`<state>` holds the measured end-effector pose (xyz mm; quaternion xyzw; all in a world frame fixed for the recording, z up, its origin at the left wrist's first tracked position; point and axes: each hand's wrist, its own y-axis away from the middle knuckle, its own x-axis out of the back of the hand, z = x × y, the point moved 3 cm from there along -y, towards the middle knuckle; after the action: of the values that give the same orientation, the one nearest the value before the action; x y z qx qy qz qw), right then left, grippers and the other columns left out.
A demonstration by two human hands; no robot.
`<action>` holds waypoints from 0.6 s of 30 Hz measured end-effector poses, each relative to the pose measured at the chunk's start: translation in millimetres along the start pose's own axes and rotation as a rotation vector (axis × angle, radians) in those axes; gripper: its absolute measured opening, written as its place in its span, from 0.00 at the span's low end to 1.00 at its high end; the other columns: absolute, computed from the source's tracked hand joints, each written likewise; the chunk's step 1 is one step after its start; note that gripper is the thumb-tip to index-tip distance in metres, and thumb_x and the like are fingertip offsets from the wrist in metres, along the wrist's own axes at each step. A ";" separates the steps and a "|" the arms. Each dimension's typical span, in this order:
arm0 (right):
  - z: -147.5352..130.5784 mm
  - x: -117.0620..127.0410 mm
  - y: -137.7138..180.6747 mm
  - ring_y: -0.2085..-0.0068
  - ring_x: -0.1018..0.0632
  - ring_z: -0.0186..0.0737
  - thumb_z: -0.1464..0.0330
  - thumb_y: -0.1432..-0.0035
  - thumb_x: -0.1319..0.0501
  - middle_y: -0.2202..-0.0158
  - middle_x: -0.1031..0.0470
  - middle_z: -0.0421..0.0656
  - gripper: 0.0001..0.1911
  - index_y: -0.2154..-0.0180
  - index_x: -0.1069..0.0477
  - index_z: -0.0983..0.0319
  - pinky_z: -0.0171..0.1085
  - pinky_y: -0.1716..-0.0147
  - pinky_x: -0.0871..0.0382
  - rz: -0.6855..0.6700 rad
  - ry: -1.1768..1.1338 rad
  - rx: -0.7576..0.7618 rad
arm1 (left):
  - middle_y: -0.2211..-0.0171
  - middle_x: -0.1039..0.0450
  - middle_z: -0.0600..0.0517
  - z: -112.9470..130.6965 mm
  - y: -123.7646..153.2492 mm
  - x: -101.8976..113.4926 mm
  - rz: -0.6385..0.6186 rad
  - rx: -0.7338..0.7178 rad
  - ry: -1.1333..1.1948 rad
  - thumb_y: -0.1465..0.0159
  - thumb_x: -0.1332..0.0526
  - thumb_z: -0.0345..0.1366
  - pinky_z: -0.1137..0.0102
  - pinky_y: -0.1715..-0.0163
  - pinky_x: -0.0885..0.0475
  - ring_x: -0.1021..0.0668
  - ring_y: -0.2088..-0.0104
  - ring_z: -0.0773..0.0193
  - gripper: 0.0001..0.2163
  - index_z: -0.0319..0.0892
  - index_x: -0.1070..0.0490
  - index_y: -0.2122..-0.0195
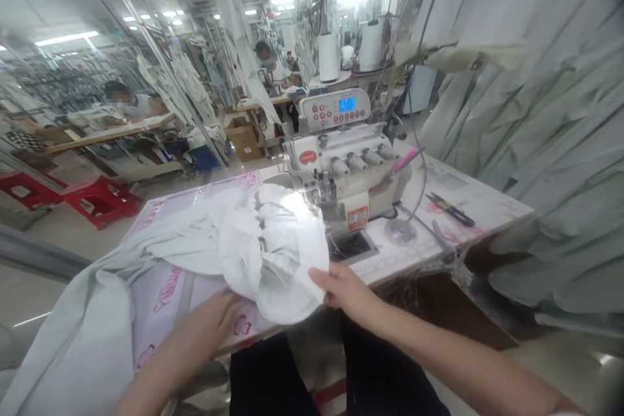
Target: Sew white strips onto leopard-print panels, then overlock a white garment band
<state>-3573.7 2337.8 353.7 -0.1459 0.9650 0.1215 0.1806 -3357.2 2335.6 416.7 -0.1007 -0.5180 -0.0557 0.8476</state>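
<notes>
A pale, gathered garment piece (pixel 287 266) lies on the sewing table, its far edge at the needle area of a white overlock sewing machine (pixel 312 159). My right hand (pixel 344 289) pinches its right edge between thumb and fingers, close to the table's front. Beside the near left part of the cloth is my left hand (pixel 217 312), low over the table. Its fingers are blurred and partly hidden, so their grip does not show. The rest of the garment trails left over the table and down its side. A bright lamp lights the cloth by the needle.
Thread snips (pixel 451 209) lie on the table right of the machine, whose blue display (pixel 347 104) is lit. White thread cones (pixel 329 57) stand behind it. Pale cloth (pixel 550 143) hangs at right. Red stools (pixel 100 201) and co-workers at other tables are farther left.
</notes>
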 end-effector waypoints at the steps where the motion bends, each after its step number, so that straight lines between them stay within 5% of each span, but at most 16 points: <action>1: 3.7 -0.2 -0.3 0.82 0.43 0.25 0.46 0.58 0.38 0.83 0.41 0.34 0.27 0.77 0.39 0.64 0.30 0.83 0.53 -0.005 -0.007 0.007 | 0.76 0.26 0.53 2.9 7.1 2.9 -0.059 0.009 0.016 0.43 0.46 0.44 0.73 0.75 0.31 0.24 0.73 0.62 0.12 0.45 0.29 0.77; 5: 0.7 -1.3 1.4 0.80 0.43 0.27 0.47 0.52 0.40 0.82 0.43 0.34 0.25 0.77 0.39 0.64 0.31 0.81 0.52 -0.022 0.077 0.090 | 0.76 0.30 0.54 39.3 10.2 -2.3 0.040 0.055 0.140 0.39 0.50 0.46 0.73 0.75 0.34 0.27 0.73 0.63 0.14 0.44 0.33 0.74; 9: -6.0 -2.3 2.6 0.78 0.40 0.30 0.48 0.49 0.43 0.80 0.41 0.36 0.25 0.74 0.36 0.65 0.31 0.80 0.48 -0.008 0.152 0.159 | 0.69 0.31 0.53 72.6 -8.5 -53.5 -0.034 0.021 0.392 0.38 0.49 0.46 0.72 0.69 0.35 0.29 0.67 0.63 0.12 0.43 0.36 0.66; 12: -7.6 -0.5 1.3 0.77 0.39 0.29 0.47 0.50 0.43 0.79 0.40 0.37 0.26 0.74 0.35 0.65 0.31 0.80 0.46 -0.023 0.160 0.175 | 0.77 0.37 0.54 72.9 -13.7 -80.9 -0.052 0.019 0.469 0.36 0.52 0.45 0.72 0.73 0.37 0.33 0.74 0.66 0.14 0.42 0.40 0.73; 18: -11.0 18.0 -16.6 0.86 0.37 0.29 0.46 0.52 0.42 0.87 0.39 0.35 0.26 0.78 0.38 0.64 0.29 0.88 0.45 -0.046 0.240 0.080 | 0.80 0.45 0.55 67.9 -10.4 -68.5 0.102 -0.321 0.264 0.35 0.53 0.36 0.69 0.69 0.42 0.38 0.74 0.66 0.15 0.41 0.50 0.80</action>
<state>-3587.8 2314.9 353.8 -0.1741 0.9802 0.0602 0.0721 -3449.4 2340.3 387.0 -0.2523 -0.3813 -0.1071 0.8829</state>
